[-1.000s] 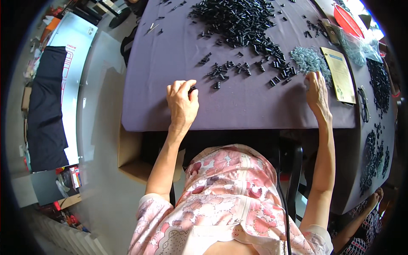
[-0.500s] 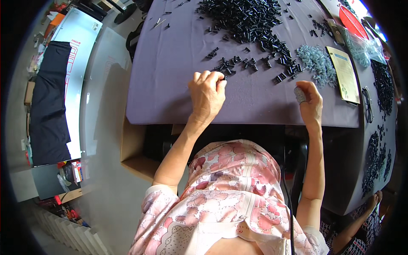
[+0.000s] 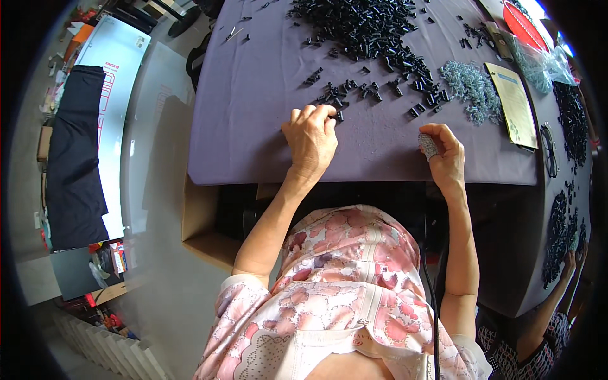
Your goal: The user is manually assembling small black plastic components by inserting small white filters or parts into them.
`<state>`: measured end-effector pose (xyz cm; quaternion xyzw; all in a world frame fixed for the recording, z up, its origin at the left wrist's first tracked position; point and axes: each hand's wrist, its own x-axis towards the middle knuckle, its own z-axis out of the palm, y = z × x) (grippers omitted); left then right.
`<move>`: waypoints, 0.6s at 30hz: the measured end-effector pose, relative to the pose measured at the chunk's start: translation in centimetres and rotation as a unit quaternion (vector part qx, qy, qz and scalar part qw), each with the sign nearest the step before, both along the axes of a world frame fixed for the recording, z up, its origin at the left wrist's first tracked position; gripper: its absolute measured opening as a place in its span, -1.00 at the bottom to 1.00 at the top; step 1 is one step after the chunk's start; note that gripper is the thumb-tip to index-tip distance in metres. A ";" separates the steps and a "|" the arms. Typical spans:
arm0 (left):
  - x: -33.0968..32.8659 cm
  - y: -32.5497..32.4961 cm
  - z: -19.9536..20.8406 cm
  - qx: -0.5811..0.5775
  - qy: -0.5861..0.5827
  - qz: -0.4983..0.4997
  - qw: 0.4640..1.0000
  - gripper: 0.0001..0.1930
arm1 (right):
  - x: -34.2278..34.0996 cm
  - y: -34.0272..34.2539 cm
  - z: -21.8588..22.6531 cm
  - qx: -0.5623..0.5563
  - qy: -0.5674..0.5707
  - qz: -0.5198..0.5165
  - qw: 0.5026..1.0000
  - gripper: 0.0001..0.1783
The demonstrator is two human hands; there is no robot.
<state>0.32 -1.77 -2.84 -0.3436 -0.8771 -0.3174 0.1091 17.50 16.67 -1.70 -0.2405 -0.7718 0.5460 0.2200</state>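
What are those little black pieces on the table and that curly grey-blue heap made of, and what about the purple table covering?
The little black pieces look like moulded plastic: dull, matching, hard-edged.
The curly grey-blue heap seems to be small metal wire coils, perhaps springs, going by the glint; too small to be sure.
The purple covering looks like matte cloth, drooping softly over the table edge.
The left hand touches one black piece.

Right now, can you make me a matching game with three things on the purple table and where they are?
Things:
1. left hand
2. right hand
3. yellowish card

Places:
A. lying flat past the pile of small silvery springs
B. fingertips on the small black parts
C. closed round a bunch of silvery springs by the table's near edge

Pairs: 1-B, 2-C, 3-A
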 end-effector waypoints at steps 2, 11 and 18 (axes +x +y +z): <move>-0.2 0.0 0.2 0.002 -0.036 0.003 0.999 -0.88 | 0.0 0.0 0.1 0.000 0.001 0.002 1.000 -0.51; -0.2 0.3 -0.2 -0.003 0.018 -0.005 1.000 -0.81 | 0.1 -0.6 0.0 -0.035 0.039 0.007 0.999 -0.47; 1.4 -0.4 0.9 0.112 -0.074 -0.025 0.991 -0.79 | 0.0 -1.4 0.3 -0.059 0.023 0.040 0.997 -0.52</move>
